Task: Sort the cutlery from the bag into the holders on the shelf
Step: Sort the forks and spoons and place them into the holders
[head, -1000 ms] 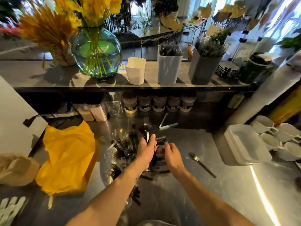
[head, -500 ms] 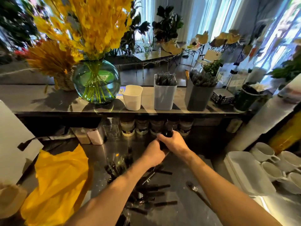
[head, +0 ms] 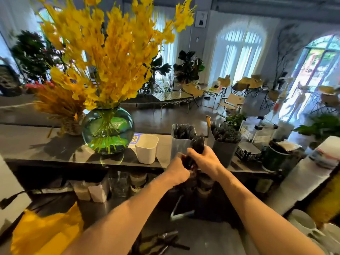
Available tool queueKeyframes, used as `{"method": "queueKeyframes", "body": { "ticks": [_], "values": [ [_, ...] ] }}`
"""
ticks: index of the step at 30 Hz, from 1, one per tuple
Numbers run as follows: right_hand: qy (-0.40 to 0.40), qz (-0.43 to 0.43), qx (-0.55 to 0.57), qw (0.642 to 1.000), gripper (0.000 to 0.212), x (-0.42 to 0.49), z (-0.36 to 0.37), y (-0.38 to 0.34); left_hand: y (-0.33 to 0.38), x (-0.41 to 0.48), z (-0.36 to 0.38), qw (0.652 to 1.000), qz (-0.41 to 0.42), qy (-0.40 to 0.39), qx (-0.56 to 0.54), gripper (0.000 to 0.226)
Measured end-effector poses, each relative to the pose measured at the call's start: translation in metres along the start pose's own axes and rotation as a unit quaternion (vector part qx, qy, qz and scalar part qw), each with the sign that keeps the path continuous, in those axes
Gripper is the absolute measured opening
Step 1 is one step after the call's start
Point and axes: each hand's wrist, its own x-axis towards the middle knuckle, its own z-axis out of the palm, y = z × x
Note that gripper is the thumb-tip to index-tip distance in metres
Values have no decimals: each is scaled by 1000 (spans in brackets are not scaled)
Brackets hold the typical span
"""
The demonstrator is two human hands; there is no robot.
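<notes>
Black and tightly packed, a bundle of cutlery [head: 197,144] is gripped by both of the person's bare hands in front of a long dark shelf [head: 36,144]. The right hand [head: 206,161] has its fingers curled firmly around the middle of the bundle. The left hand [head: 177,169] sits just below and beside it, touching it, closed around the lower ends. The pieces blur together, so forks, knives and spoons cannot be told apart. The top of the bundle points up and shows against the right edge of a tall light grey square holder [head: 177,146], which stands on the shelf and is packed with dark cutlery [head: 184,132] standing on end. Just to the right of it stands a dark grey holder [head: 223,151], also crowded with dark utensils [head: 225,134]. To the left of the light grey holder, a little apart, is a short white plastic tub [head: 146,149]. Further left on the shelf sits a round green-tinted glass vase [head: 107,129] holding tall sprays of yellow flowers [head: 114,52]. Below the shelf, on the steel counter [head: 211,236] close to the person, a few loose dark-handled pieces [head: 160,240] lie in a heap between the forearms. Crumpled yellow plastic [head: 46,234] lies at the counter's left end, and white cups [head: 301,221] are at the far right.
</notes>
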Motion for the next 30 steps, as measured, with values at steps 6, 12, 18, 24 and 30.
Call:
{"method": "queueKeyframes", "body": {
  "ticks": [6,12,18,24,30],
  "values": [
    [85,-68,37,993,21,33,-26,-36,20,28,-43,999,26,-37,8,67],
    [148,-133,34,979,28,76,-39,-65,20,61,-77,989,13,114,-98,34],
    [150,-131,34,979,28,116,-19,-66,34,95,-84,933,-30,144,-328,19],
    [125,-136,-57,981,24,146,-9,-56,38,124,-80,906,-46,115,-404,47],
    [7,-111,-154,982,26,163,-1,-29,34,136,-69,905,-42,84,-415,55]
  ]
}}
